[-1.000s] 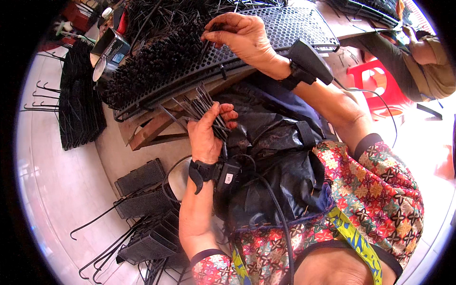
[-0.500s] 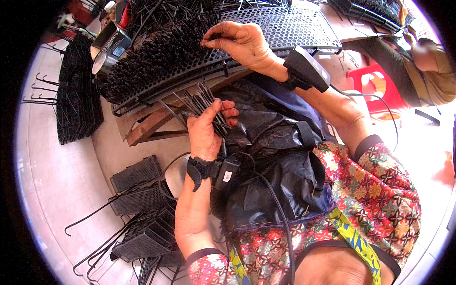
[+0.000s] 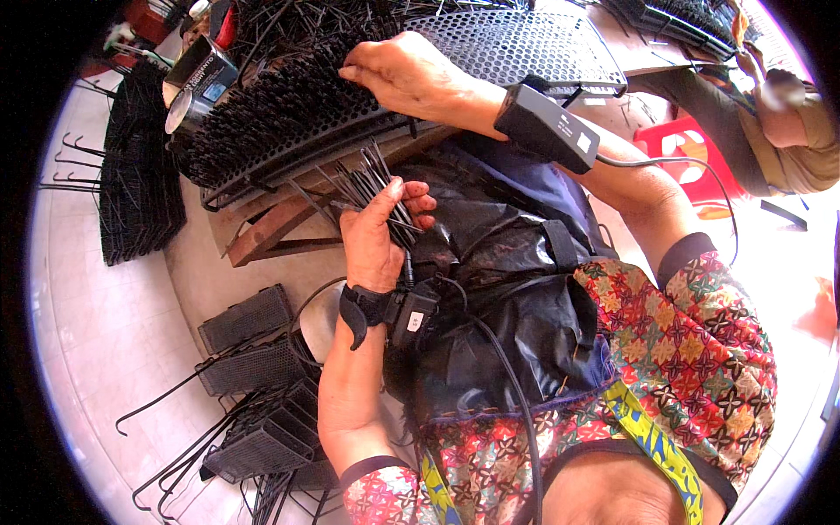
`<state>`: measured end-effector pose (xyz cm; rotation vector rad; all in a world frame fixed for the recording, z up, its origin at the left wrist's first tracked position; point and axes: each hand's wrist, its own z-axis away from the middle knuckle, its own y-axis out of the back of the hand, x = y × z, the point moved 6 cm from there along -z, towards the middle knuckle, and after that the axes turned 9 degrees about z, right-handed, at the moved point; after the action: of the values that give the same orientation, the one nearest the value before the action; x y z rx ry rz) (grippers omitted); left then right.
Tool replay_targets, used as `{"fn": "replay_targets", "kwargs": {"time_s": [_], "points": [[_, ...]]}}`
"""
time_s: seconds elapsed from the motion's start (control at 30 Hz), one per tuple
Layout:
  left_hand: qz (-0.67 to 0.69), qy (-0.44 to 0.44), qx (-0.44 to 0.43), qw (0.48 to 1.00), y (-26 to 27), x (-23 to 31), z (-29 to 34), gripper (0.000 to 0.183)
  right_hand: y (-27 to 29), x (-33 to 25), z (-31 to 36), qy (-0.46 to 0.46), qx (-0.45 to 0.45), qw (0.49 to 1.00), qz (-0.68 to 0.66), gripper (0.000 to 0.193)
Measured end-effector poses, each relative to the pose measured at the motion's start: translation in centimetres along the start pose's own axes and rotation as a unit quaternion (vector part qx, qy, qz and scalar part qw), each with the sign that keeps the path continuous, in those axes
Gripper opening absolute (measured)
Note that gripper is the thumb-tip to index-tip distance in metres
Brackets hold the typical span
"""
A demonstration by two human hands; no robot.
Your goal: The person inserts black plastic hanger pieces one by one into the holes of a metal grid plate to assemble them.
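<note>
A bundle of thin black sticks (image 3: 372, 179) is gripped in my left hand (image 3: 372, 241), fanning up past the thumb in front of my lap. Above it, a long black perforated rack (image 3: 525, 52) lies across a wooden support. Its left part is packed with upright black sticks (image 3: 254, 131), while bare holes show on the right. My right hand (image 3: 411, 77) reaches over the rack, fingers closed together at the right edge of the packed sticks. Whatever those fingertips hold is hidden against the dark sticks.
Loose black rods (image 3: 297, 31) heap behind the rack. A small box (image 3: 203, 74) and a metal can (image 3: 185, 112) stand at its left end. Black mesh baskets with hooked handles (image 3: 262, 429) sit on the floor, lower left. A red stool (image 3: 687, 157) and another person (image 3: 796, 131) are at right.
My right hand has moved left along the rack, and its fingers have come down onto the packed sticks. My left hand keeps its bundle, almost unmoved.
</note>
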<state>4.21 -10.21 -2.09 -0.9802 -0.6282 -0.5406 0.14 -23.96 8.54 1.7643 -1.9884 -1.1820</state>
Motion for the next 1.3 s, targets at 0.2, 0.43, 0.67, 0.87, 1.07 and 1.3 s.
{"fn": "replay_targets", "kwargs": {"time_s": [0.2,0.43,0.67,0.87,1.07,1.3], "points": [[0.003,-0.003,0.0,1.0,-0.1,0.3,0.2,0.018,-0.3,-0.6,-1.7,0.032,-0.007,0.998,0.06,0.014],[0.001,-0.003,-0.006,1.0,-0.1,0.2,0.2,0.017,-0.6,-0.3,-1.9,0.036,0.001,0.999,-0.012,0.011],[-0.006,0.015,0.002,1.0,0.1,-0.1,0.1,0.018,-1.5,-0.7,-2.8,0.119,-0.035,0.992,0.004,0.012],[0.004,0.016,-0.019,1.0,0.3,-0.3,-0.1,0.019,-1.5,-0.5,-1.2,0.131,-0.06,0.989,0.043,0.013],[0.023,0.027,-0.033,0.999,0.4,-0.4,-0.3,0.022,-1.5,-0.1,-1.0,0.152,0.002,0.988,0.02,0.016],[0.023,0.023,-0.034,0.999,0.3,-0.4,-0.2,0.023,-1.0,-0.4,-0.6,0.193,0.055,0.979,0.04,0.016]]}}
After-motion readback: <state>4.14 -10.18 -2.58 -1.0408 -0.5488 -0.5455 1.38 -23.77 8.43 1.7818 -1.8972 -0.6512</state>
